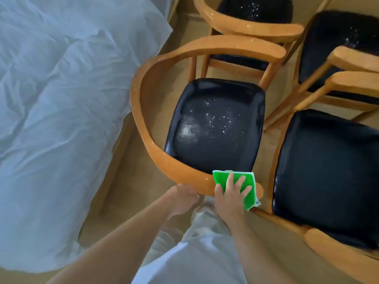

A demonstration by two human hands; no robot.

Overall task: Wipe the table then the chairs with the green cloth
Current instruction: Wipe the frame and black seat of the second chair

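A wooden chair [143, 85] with a curved backrest and a black padded seat [217, 124] stands just in front of me. The folded green cloth [247, 179] lies over the near end of that backrest rail. My right hand [229, 193] presses flat on the cloth with spread fingers. My left hand [182, 198] grips the same rail from below, just left of the cloth. White specks dot the black seat.
Three more wooden chairs with black seats crowd the right and back: one to the right [328, 171], one behind [256, 11], one far right [344, 42]. A bed with a pale blue-white duvet [57, 99] fills the left. Tan floor [131, 181] lies between them.
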